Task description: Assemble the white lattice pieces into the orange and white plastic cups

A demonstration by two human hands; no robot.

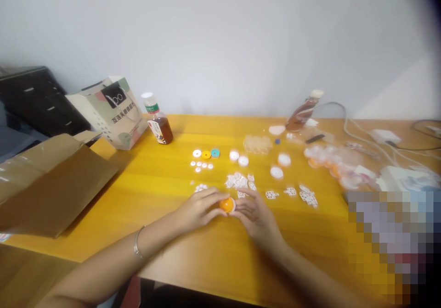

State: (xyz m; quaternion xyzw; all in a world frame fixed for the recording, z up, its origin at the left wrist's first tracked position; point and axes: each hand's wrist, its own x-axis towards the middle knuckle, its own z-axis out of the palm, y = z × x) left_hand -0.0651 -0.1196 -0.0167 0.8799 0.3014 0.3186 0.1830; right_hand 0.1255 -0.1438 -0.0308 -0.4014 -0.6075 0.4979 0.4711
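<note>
Between my two hands, just above the table, is a small round orange piece with a white rim (227, 204). The fingers of my left hand (201, 209) close on its left side. On its right, my right hand (253, 211) grips the white rim with thumb and fingertips. Right behind my hands lies a cluster of white plastic parts (237, 181), partly covered by my right fingers. Small white discs (200, 187) sit beyond my left fingers. Flat white lattice pieces (308, 196) are spread to the right of my right hand.
An open cardboard box (51, 184) and a paper bag (110, 115) stand at the left. Two drink bottles, one upright (160, 124) and one tilted (303, 113), are near the wall. Colored rings (206, 154), white wheels (276, 172), a clear tray (257, 144) and bagged parts (339, 163) lie behind.
</note>
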